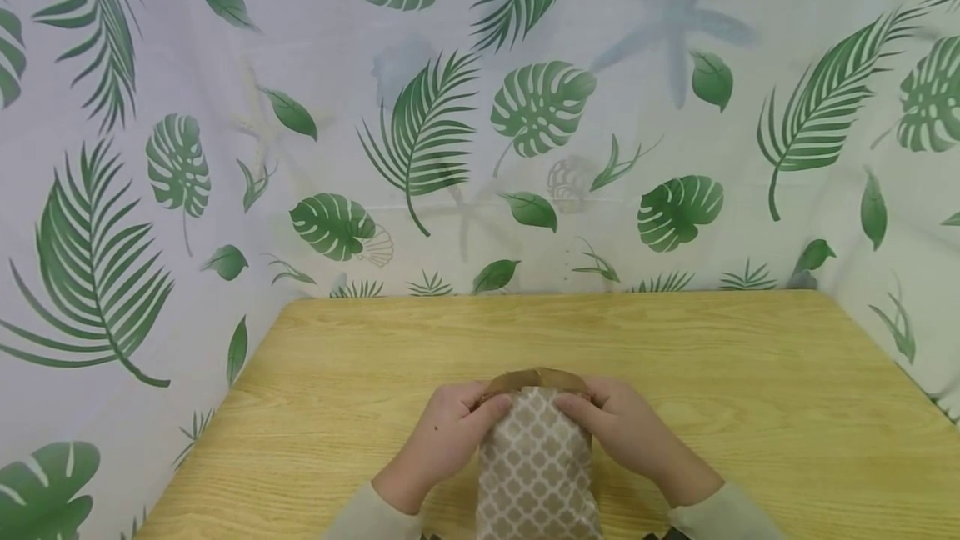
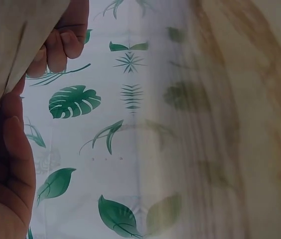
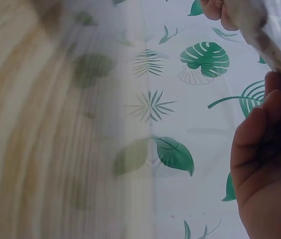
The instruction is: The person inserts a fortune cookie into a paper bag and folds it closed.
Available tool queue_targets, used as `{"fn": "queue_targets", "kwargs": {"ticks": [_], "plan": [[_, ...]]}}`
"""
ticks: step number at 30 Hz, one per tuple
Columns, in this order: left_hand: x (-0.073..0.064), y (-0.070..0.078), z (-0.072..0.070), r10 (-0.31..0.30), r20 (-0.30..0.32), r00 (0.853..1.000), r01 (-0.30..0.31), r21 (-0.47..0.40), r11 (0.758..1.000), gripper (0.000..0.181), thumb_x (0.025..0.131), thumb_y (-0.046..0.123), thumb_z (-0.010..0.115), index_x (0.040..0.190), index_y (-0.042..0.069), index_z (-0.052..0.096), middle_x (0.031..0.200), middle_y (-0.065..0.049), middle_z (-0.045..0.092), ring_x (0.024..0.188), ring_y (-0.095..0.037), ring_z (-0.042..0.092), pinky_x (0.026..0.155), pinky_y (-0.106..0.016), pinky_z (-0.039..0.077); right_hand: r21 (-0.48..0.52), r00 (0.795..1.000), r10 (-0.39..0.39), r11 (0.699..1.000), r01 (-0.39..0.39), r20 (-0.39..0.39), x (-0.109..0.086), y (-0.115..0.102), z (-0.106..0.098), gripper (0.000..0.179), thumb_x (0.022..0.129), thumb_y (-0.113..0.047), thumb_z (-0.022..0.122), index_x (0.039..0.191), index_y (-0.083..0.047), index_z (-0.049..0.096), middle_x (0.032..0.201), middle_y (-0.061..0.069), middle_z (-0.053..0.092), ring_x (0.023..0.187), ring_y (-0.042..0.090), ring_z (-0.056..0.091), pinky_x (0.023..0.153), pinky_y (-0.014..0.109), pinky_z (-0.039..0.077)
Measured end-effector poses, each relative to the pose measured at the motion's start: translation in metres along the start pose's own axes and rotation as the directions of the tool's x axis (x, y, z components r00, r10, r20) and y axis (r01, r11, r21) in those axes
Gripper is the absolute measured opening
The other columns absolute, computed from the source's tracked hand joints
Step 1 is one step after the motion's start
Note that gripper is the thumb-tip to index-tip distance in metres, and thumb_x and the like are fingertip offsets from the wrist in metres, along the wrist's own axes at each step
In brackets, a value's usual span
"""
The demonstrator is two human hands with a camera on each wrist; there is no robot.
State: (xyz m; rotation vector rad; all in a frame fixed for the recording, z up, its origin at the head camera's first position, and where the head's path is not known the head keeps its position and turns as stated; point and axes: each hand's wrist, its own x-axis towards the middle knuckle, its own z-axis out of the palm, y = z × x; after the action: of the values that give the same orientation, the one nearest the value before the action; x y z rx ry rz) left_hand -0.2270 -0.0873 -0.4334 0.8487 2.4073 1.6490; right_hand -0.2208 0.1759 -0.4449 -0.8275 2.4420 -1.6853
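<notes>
A beige bag (image 1: 536, 465) with a white lattice pattern stands at the front middle of the table, its lower end cut off by the frame. Along its top runs a curved brown rim (image 1: 536, 378). My left hand (image 1: 453, 432) grips the upper left corner, thumb on the patterned front and fingers behind. On the opposite corner, my right hand (image 1: 622, 427) holds on the same way. The left wrist view shows the bag's side (image 2: 11, 45) against the left palm. What the bag contains is hidden.
Under the hands is a light wood-grain table (image 1: 360, 348). A white curtain (image 1: 465, 265) printed with green leaves surrounds it at the back and both sides.
</notes>
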Motion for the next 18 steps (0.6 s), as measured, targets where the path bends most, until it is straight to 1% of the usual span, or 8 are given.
{"fn": "queue_targets", "kwargs": {"ticks": [2, 5, 8, 9, 10, 12, 15, 18], "plan": [[0.0, 0.0, -0.001, -0.003, 0.0, 1.0, 0.003, 0.005, 1.0, 0.029, 0.107, 0.031, 0.053, 0.119, 0.016, 0.074, 0.093, 0.008, 0.074, 0.083, -0.011, 0.069, 0.077, -0.028, 0.056, -0.006, 1.0, 0.001, 1.0, -0.001, 0.001, 0.0, 0.0, -0.001, 0.025, 0.108, -0.021, 0.05, 0.111, -0.012, 0.073, 0.099, 0.0, 0.074, 0.088, 0.019, 0.071, 0.076, 0.035, 0.058], [0.0, -0.003, -0.004, 0.01, 0.016, 1.0, -0.01, 0.017, 1.0, 0.03, 0.108, 0.031, 0.05, 0.121, 0.017, 0.074, 0.092, 0.008, 0.073, 0.081, -0.011, 0.068, 0.075, -0.03, 0.057, -0.049, 1.0, 0.019, 0.999, -0.019, -0.013, 0.0, 0.0, -0.003, 0.028, 0.109, -0.025, 0.049, 0.113, -0.013, 0.073, 0.098, -0.002, 0.073, 0.089, 0.017, 0.07, 0.078, 0.034, 0.057], [0.001, -0.005, -0.007, 0.037, 0.04, 0.999, -0.038, 0.018, 0.999, 0.032, 0.108, 0.032, 0.048, 0.121, 0.015, 0.073, 0.089, 0.006, 0.073, 0.079, -0.012, 0.067, 0.073, -0.032, 0.057, -0.086, 1.0, 0.023, 0.996, -0.024, -0.013, 0.0, 0.0, -0.007, 0.03, 0.109, -0.027, 0.047, 0.118, -0.013, 0.072, 0.104, -0.004, 0.072, 0.096, 0.015, 0.069, 0.084, 0.033, 0.056], [0.001, -0.006, -0.008, 0.042, 0.045, 0.998, -0.042, 0.018, 0.999, 0.033, 0.108, 0.032, 0.048, 0.123, 0.014, 0.073, 0.093, 0.005, 0.073, 0.08, -0.012, 0.067, 0.074, -0.032, 0.057, -0.088, 1.0, 0.019, 0.996, -0.019, -0.01, 0.0, 0.0, -0.008, 0.031, 0.109, -0.027, 0.046, 0.121, -0.013, 0.071, 0.108, -0.004, 0.072, 0.1, 0.015, 0.068, 0.087, 0.032, 0.055], [0.002, -0.006, -0.009, 0.044, 0.051, 0.998, -0.045, 0.013, 0.999, 0.035, 0.108, 0.032, 0.048, 0.126, 0.013, 0.071, 0.099, 0.004, 0.074, 0.084, -0.011, 0.068, 0.076, -0.031, 0.057, -0.08, 1.0, 0.01, 0.997, -0.01, 0.0, 0.0, 0.0, -0.009, 0.031, 0.11, -0.027, 0.046, 0.123, -0.013, 0.07, 0.112, -0.004, 0.071, 0.104, 0.016, 0.067, 0.09, 0.032, 0.054], [0.002, -0.006, -0.009, 0.051, 0.055, 0.997, -0.052, 0.004, 0.999, 0.036, 0.109, 0.029, 0.047, 0.131, 0.01, 0.068, 0.107, 0.001, 0.073, 0.088, -0.011, 0.068, 0.078, -0.031, 0.057, -0.054, 1.0, -0.008, 0.998, 0.009, 0.021, 0.0, 0.001, -0.011, 0.032, 0.11, -0.025, 0.045, 0.127, -0.012, 0.068, 0.118, -0.003, 0.07, 0.111, 0.017, 0.065, 0.094, 0.032, 0.052], [0.003, -0.006, -0.008, 0.047, 0.051, 0.998, -0.046, -0.011, 0.999, 0.037, 0.109, 0.026, 0.047, 0.14, 0.01, 0.062, 0.117, 0.001, 0.071, 0.089, -0.012, 0.067, 0.078, -0.032, 0.057, -0.012, 0.999, -0.031, 0.999, 0.032, 0.043, -0.002, 0.002, -0.013, 0.033, 0.11, -0.021, 0.043, 0.13, -0.01, 0.066, 0.12, 0.0, 0.07, 0.113, 0.018, 0.064, 0.096, 0.031, 0.051], [0.003, -0.006, -0.008, 0.054, 0.058, 0.997, -0.052, -0.029, 0.998, 0.036, 0.11, 0.023, 0.045, 0.142, 0.017, 0.061, 0.109, 0.001, 0.071, 0.082, -0.013, 0.064, 0.074, -0.032, 0.056, 0.035, 0.997, -0.04, 0.999, 0.038, 0.059, -0.003, 0.004, -0.015, 0.034, 0.111, -0.019, 0.041, 0.133, -0.006, 0.064, 0.12, 0.004, 0.069, 0.112, 0.019, 0.064, 0.095, 0.03, 0.051]]}}
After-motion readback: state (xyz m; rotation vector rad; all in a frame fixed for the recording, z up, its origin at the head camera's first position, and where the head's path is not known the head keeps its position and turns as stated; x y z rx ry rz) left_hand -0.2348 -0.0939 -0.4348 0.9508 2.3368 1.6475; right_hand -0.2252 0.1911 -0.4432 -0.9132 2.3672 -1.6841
